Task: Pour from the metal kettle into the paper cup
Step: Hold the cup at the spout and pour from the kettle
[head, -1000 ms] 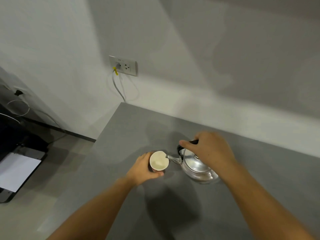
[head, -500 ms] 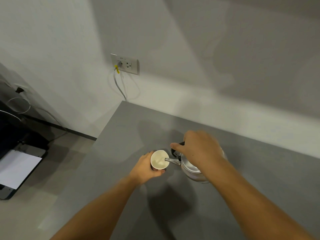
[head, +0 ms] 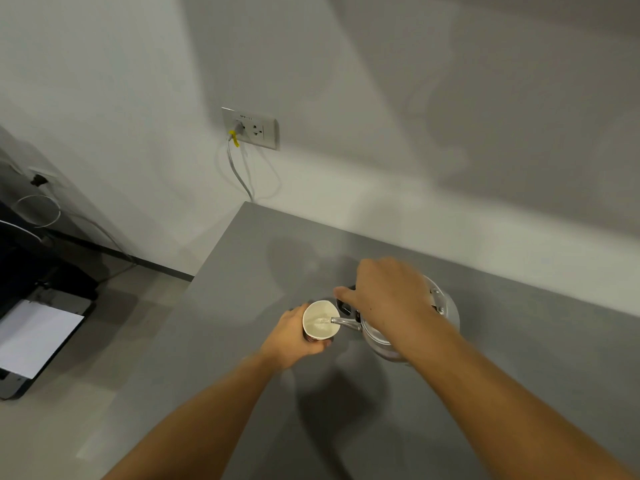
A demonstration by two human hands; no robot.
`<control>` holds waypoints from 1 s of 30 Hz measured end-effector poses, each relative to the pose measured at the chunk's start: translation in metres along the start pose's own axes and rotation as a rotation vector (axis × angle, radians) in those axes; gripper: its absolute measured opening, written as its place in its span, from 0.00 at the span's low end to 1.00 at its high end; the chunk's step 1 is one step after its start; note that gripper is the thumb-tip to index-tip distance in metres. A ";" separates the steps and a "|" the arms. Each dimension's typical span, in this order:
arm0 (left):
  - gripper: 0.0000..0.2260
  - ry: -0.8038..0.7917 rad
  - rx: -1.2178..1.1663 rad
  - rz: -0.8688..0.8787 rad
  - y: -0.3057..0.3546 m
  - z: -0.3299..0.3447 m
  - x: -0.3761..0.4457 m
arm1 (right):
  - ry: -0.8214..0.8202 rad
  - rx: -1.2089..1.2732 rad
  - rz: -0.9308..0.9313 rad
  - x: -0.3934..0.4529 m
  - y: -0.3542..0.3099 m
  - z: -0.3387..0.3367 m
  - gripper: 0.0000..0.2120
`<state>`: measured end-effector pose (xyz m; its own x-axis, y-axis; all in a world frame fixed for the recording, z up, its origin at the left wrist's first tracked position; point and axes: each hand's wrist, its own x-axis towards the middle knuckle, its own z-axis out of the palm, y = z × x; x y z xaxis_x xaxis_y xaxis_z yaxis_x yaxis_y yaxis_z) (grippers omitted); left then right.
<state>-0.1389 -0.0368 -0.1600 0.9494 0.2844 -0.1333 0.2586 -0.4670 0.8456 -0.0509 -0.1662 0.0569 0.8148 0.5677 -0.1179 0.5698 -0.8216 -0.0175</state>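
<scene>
A small paper cup [head: 320,322], white inside, stands on the grey table [head: 242,271], and my left hand [head: 292,337] is wrapped around its left side. The metal kettle [head: 446,310] is tilted to the left, with my right hand [head: 388,292] shut on its black handle from above. Its thin spout reaches over the cup's rim, and a stream of water runs from it into the cup. My right hand and forearm hide most of the kettle's lid and body.
The table's left edge runs diagonally from the wall toward me. A wall socket [head: 251,128] with a plugged-in white cable sits above the table's far corner. On the floor at left stands a dark device with a white sheet of paper [head: 33,336].
My right hand has brought the kettle left and tipped it further, so the spout went from beside the cup to over its rim. My left hand has stayed on the cup.
</scene>
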 end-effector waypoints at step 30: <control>0.29 -0.008 -0.010 0.058 0.002 -0.002 0.000 | -0.001 -0.018 -0.064 0.004 -0.009 0.001 0.23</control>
<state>-0.1383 -0.0364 -0.1575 0.9642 0.2503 -0.0875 0.2010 -0.4746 0.8569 -0.0525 -0.1568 0.0552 0.7765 0.6190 -0.1179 0.6227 -0.7825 -0.0074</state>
